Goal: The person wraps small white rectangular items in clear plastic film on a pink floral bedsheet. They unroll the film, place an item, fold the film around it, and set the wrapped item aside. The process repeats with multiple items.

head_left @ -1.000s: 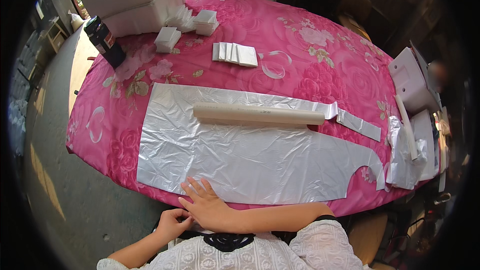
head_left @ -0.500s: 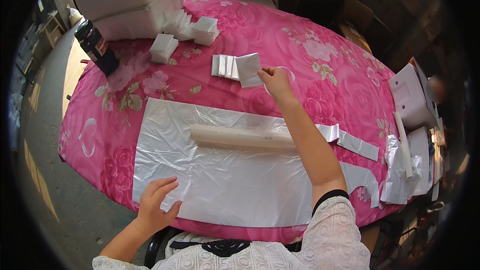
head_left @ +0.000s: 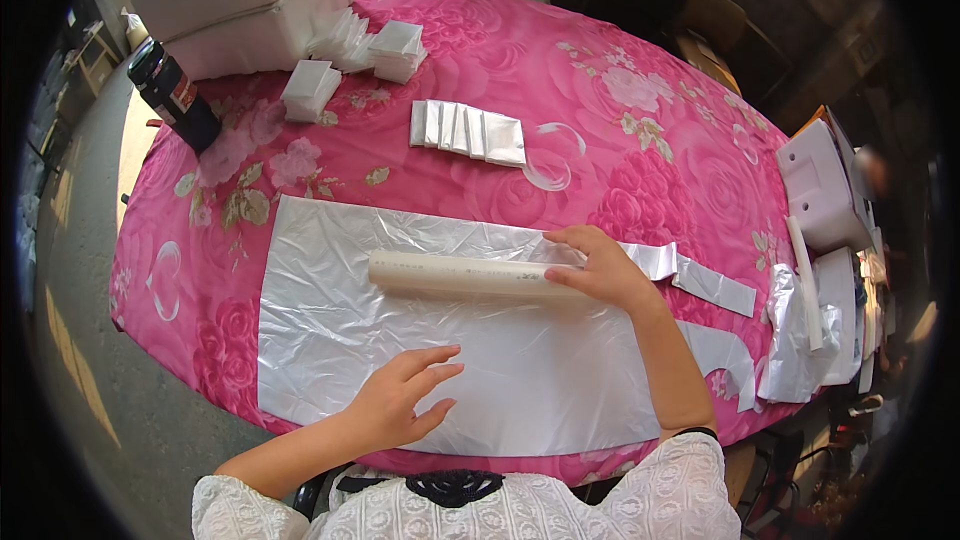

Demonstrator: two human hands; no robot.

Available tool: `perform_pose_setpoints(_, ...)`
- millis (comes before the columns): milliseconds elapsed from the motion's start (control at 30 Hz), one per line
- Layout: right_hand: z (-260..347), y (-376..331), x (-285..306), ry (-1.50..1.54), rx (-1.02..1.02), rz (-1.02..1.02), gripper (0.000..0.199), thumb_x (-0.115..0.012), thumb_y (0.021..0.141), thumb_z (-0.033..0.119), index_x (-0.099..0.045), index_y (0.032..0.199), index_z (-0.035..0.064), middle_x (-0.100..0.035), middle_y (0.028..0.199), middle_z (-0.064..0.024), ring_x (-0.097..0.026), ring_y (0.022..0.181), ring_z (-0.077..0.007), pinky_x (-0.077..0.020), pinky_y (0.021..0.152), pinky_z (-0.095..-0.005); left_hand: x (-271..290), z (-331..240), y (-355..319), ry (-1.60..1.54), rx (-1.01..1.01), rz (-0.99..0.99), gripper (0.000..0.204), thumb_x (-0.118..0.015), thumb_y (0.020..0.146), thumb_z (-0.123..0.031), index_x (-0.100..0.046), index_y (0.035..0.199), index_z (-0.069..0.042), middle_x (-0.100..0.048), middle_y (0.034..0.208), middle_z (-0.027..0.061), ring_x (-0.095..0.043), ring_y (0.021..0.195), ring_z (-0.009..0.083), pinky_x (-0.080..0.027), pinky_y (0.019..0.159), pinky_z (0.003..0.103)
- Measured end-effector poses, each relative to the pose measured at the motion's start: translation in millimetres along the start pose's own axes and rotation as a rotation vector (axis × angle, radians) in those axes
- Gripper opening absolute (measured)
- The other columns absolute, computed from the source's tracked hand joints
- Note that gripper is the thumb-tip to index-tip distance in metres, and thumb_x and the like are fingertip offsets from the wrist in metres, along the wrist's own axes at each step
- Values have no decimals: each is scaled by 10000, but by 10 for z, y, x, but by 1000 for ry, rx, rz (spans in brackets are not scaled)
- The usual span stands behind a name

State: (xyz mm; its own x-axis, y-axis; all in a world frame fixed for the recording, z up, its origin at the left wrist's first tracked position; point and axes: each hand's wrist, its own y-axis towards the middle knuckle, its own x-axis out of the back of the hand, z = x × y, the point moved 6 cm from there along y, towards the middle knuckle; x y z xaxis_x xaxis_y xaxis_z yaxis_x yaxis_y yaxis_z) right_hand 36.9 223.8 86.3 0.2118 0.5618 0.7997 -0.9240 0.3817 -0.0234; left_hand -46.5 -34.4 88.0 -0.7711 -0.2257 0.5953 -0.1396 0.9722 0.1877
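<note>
Your right hand [head_left: 602, 268] straddles the tube [head_left: 450, 273], grip unclear; left hand [head_left: 398, 400] spread. Best keep the sheet [head_left: 310, 340] beneath both smooth.

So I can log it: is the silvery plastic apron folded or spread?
Spread: the plastic apron lies wide and wrinkled under the cream tube. Whether it is doubled over, I cannot tell.

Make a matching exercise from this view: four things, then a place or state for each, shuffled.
1. bottle
2. row of packets
3. left hand
4. right hand

A. at the right part of the tube
B. silvery, overlapping, beyond the sheet
C. dark, beside the white boxes
D. open, over the sheet

Pairs: 1-C, 2-B, 3-D, 4-A
</note>
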Motion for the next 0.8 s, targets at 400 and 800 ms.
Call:
perform_pose_setpoints(400,475,-1970,-630,26,22,-86,518,-594,837,322,-500,1230,-2,-491,1208,-172,-458,1119,-327,-370,956,-383,-968,-276,300,181,-135,42,747,-653,772,-321,-308,1352,-1,-178,1430,283,-210,1310,448,-230,1063,479)
perform_pose_setpoints(800,-1702,-3160,433,-407,-473,-534,413,-490,879,153,-481,1263,1,-441,1341,-167,-399,1255,-316,-313,1042,-360,-1512,-559,427,145,-187,49,884,-617,718,-314,-176,1398,38,-1,1452,319,-17,1348,487,-129,1091,510)
